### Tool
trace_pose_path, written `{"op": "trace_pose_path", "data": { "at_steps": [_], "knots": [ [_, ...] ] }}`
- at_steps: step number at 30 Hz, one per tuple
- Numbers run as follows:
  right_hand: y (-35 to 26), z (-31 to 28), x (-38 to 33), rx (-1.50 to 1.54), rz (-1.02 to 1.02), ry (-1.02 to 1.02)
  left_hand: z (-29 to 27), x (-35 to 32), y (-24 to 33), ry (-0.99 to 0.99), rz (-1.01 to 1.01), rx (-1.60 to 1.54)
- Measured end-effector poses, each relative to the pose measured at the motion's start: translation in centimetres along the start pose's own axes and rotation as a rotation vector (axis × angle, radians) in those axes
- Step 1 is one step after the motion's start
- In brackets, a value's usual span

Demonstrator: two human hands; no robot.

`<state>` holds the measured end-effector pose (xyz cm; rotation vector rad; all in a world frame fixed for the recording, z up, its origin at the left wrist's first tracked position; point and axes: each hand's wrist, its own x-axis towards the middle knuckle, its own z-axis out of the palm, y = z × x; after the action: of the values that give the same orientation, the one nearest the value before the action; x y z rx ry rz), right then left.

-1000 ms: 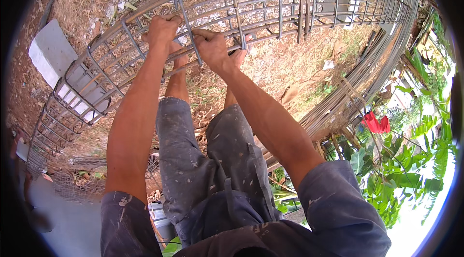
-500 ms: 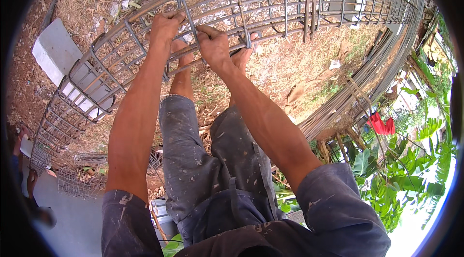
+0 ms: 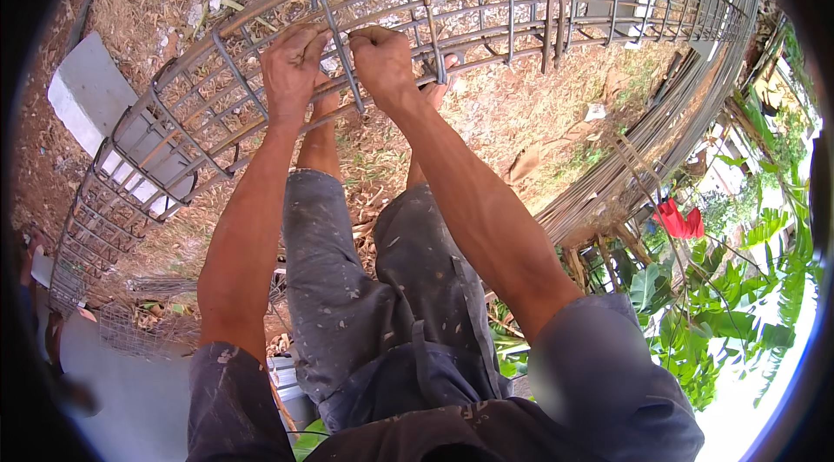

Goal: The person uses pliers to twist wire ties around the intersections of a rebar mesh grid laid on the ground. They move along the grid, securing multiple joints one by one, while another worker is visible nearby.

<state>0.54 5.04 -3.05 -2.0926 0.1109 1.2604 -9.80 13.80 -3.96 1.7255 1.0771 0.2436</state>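
Observation:
A long rebar cage (image 3: 510, 6) of dark steel bars and square stirrups stretches across the upper view, curved by the lens. My left hand (image 3: 291, 67) is at its near side, left of one slanting stirrup (image 3: 337, 38), thumb and fingers pinched together. Just right of that stirrup is my right hand (image 3: 382, 64), its fingers curled closed, knuckles up. Whatever either hand pinches is too small or hidden to make out. Rusty pincers (image 3: 549, 28) hang by their head on the cage, to the right of my hands.
Grey-white blocks (image 3: 87, 89) sit under the cage at left, with another at the far right. A bundle of thin steel rods (image 3: 643, 145) lies at right, near a red cloth (image 3: 678, 221) and green plants. My feet stand behind the cage's near bars. Part of another person shows at the left edge.
My right hand has moved up and off the stirrup's lower part. My left hand has dropped slightly and turned. The stirrup between them now shows down to its lower end.

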Motion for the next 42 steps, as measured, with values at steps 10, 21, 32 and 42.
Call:
{"op": "trace_pose_path", "data": {
  "at_steps": [10,21,32,42],
  "knots": [
    [-3.9,0.4,-2.7,0.247,0.229,-0.036,-0.1,0.8,0.0,-0.066,0.353,0.338],
    [-6.1,0.9,-4.8,-0.398,-0.104,0.031,2.3,-2.0,1.6,0.105,0.128,0.033],
    [-8.1,-2.8,0.9,-1.286,-0.276,-0.14,3.1,-0.8,0.6,0.253,-0.058,-0.074],
    [-4.5,-12.4,-0.3,-0.493,-0.142,-0.184,3.3,-2.0,1.9,0.367,-0.055,0.163]
  ]
}}
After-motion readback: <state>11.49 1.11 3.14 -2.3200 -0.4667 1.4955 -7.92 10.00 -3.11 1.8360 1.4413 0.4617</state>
